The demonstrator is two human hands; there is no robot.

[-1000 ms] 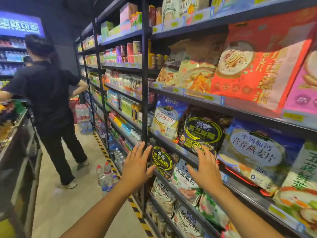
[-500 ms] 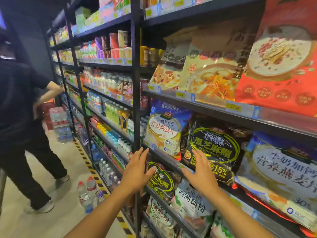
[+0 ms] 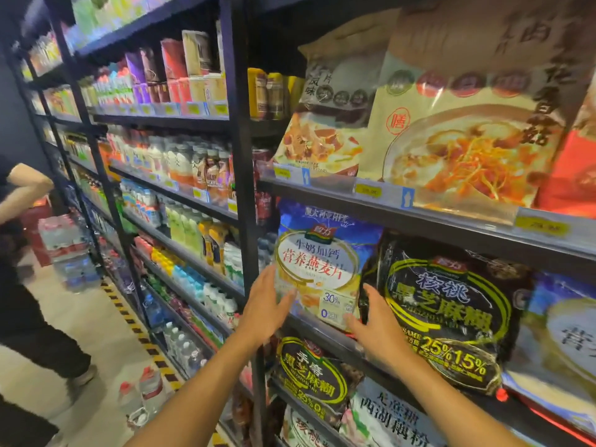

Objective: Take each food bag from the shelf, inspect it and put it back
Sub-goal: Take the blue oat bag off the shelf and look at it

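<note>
A blue and white oatmeal bag [image 3: 321,262] stands upright on the dark middle shelf [image 3: 435,225]. My left hand [image 3: 266,306] lies flat against the bag's lower left side, fingers spread. My right hand [image 3: 375,327] touches its lower right corner, fingers apart, between it and a black sesame paste bag [image 3: 448,311]. The bag still rests on the shelf, and neither hand has closed around it. A smaller black sesame bag [image 3: 311,375] sits one shelf lower, under my hands.
Beige soup bags [image 3: 464,124] fill the shelf above. A black upright post [image 3: 243,175] splits this rack from drink shelves [image 3: 180,204] on the left. Another person in black [image 3: 22,285] stands in the aisle at far left. Water bottles [image 3: 145,391] stand on the floor.
My view has moved closer and up to the middle shelf. Both hands rose from the lower shelf level and now touch the two sides of the blue oatmeal bag.
</note>
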